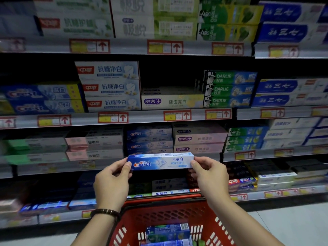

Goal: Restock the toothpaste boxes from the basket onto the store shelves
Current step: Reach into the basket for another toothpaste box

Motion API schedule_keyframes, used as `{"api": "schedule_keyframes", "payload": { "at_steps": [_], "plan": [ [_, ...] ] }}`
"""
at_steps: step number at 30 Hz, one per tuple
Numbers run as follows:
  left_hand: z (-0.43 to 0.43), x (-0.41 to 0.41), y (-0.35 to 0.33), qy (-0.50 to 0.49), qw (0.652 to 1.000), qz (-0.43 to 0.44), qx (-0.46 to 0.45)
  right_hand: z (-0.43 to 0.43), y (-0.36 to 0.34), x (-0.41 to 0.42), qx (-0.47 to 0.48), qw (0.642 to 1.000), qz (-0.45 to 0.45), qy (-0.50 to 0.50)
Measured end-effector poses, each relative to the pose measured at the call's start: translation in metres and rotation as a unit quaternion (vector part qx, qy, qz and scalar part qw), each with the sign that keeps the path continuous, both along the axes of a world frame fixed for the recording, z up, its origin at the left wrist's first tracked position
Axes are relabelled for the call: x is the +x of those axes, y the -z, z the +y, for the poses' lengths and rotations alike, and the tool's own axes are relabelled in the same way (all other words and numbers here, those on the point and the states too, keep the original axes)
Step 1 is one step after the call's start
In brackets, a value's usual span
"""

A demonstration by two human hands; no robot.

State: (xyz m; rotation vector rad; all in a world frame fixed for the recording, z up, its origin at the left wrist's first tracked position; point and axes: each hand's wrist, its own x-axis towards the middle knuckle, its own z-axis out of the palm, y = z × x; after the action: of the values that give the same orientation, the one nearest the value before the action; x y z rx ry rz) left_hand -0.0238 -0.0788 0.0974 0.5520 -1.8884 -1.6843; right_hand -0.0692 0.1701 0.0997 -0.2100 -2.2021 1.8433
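Pinched at its ends by left hand [113,180] and right hand [208,176], the Crest toothpaste box [160,161] is best kept level and slid onto the Crest stack [149,139] just above.

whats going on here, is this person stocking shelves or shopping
It looks like restocking. A person holds a blue and white Crest box level by its two ends, the left hand pinching one end and the right hand the other. The box is in the air in front of the shelves, not yet placed, just below a stack of matching Crest boxes. Under the hands is a red basket with more boxes in it.
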Motion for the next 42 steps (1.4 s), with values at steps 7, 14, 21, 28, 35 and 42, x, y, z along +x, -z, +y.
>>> {"api": "schedule_keyframes", "payload": {
  "at_steps": [7,14,21,28,35,42],
  "plan": [
    [-0.018,-0.023,-0.006,-0.016,0.998,-0.016,-0.063,-0.015,-0.004,-0.026,0.047,0.999,0.008,0.005],
    [-0.038,-0.055,-0.01,-0.04,0.989,-0.023,-0.144,-0.032,-0.005,-0.057,0.104,0.995,0.013,0.001],
    [-0.047,-0.086,-0.003,-0.053,0.99,-0.01,-0.13,-0.05,-0.006,-0.089,0.106,0.994,0.012,0.019],
    [-0.051,-0.103,0.004,-0.08,0.992,-0.001,-0.097,-0.063,0.0,-0.115,0.101,0.995,0.011,0.022],
    [-0.046,-0.118,0.01,-0.076,0.993,0.005,-0.088,-0.069,0.004,-0.128,0.1,0.995,0.006,0.019],
    [-0.043,-0.125,0.018,-0.066,0.995,-0.026,-0.07,-0.072,0.011,-0.135,0.103,0.995,-0.005,0.019]
  ]
}}
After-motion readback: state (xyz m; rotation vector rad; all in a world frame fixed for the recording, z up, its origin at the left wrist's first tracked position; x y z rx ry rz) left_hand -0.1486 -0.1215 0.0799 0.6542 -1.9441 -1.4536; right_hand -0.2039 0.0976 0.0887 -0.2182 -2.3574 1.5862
